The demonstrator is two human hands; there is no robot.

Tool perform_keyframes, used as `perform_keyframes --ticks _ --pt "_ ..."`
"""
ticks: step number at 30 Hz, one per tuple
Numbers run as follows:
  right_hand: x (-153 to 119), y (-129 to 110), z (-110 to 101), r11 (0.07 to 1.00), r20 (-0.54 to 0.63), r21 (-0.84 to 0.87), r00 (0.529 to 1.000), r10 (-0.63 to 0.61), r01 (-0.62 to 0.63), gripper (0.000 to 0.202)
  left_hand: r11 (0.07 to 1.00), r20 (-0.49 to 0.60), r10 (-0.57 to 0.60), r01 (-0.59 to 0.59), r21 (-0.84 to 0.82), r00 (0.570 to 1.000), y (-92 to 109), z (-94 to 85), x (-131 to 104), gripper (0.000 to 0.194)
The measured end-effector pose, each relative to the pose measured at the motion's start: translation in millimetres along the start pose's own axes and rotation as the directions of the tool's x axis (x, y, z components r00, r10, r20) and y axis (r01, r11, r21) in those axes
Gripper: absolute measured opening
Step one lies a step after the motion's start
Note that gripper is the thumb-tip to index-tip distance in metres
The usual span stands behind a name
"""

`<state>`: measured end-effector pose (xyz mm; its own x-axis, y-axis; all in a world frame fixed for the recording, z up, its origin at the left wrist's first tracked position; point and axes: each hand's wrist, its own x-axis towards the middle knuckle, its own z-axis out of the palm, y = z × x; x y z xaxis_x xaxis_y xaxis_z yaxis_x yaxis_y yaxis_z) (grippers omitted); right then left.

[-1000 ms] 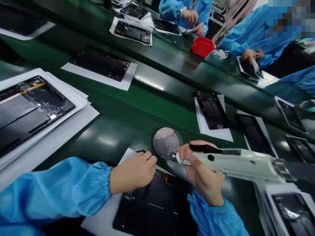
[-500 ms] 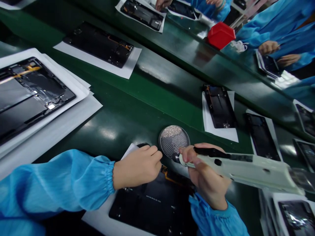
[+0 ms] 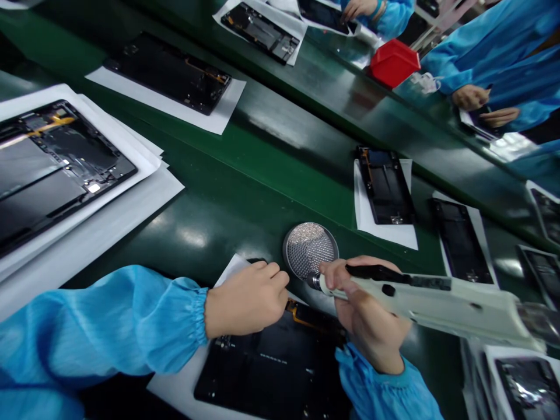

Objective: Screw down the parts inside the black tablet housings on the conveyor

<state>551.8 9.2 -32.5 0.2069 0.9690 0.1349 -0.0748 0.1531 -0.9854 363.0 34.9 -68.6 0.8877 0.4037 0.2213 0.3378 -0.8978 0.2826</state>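
Currently gripping pale power driver (image 3: 464, 306) in right hand (image 3: 371, 318), near round metal dish (image 3: 303, 262). Holding left hand (image 3: 249, 298) curled over black tablet shell (image 3: 271, 379), cannot tell whether pinching anything.

Pale-green power tool (image 3: 446, 306), black tablet (image 3: 271, 379)

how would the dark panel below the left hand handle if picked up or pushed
The dark panel looks thin but lies flat, so it is probably stiff. Its exposed orange strip suggests fragility. Resting on white paper, it may slide when pushed.
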Motion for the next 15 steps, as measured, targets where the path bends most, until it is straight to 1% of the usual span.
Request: perform_keyframes --ticks 4,7,11,13,15 --pt "0 0 1 1.0 -0.004 -0.012 1.0 0.003 -0.003 0.018 1.0 -0.024 0.0 0.0 -0.007 1.0 0 0.2 0 0.015" --pt "1 -4 1 1.0 0.001 0.001 1.0 -0.005 0.005 0.022 1.0 -0.035 -0.001 0.0 -0.015 0.999 1 1.6 1 0.014" --pt "-2 -21 -1 0.998 -0.025 0.003 0.998 -0.061 0.061 0.024 0.998 -0.023 0.038 -0.04 -0.055 0.999 2 4.9 1 0.013" --pt "-7 -29 -2 0.996 -0.053 0.003 0.994 -0.093 0.093 0.022 0.996 -0.014 0.056 -0.057 -0.076 0.998 1 7.6 2 0.011" --pt "-14 -34 -2 0.995 -0.073 -0.003 0.993 -0.096 0.096 0.021 0.994 -0.003 0.049 -0.049 -0.093 0.999 1 11.0 3 0.011"
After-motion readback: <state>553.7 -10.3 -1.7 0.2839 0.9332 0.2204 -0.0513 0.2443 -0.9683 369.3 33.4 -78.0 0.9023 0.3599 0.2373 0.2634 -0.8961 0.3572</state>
